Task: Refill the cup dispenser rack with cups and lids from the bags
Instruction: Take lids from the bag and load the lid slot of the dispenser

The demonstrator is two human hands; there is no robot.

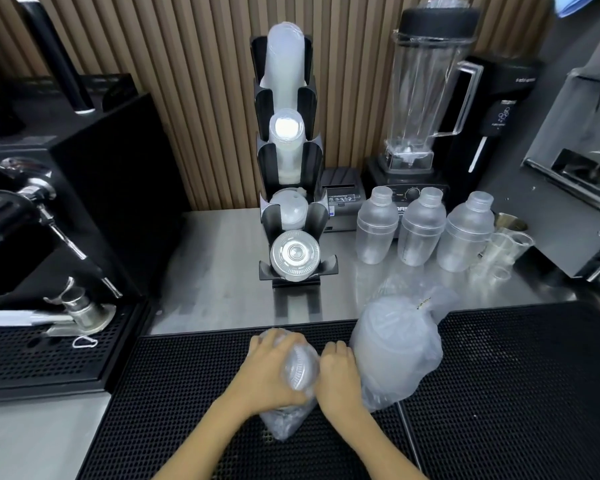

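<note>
Both hands are on the small bag of lids (297, 372) down on the black mat (499, 393): the left hand (269, 370) wraps over it, fingers curled, and the right hand (338, 374) grips its side. A bigger bag (395, 351) lies just right. The rack (291, 188) stands behind on the steel counter (222, 271).

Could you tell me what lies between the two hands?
In the head view, a bagged stack of lids lies between the left hand and right hand; both grip it.
</note>
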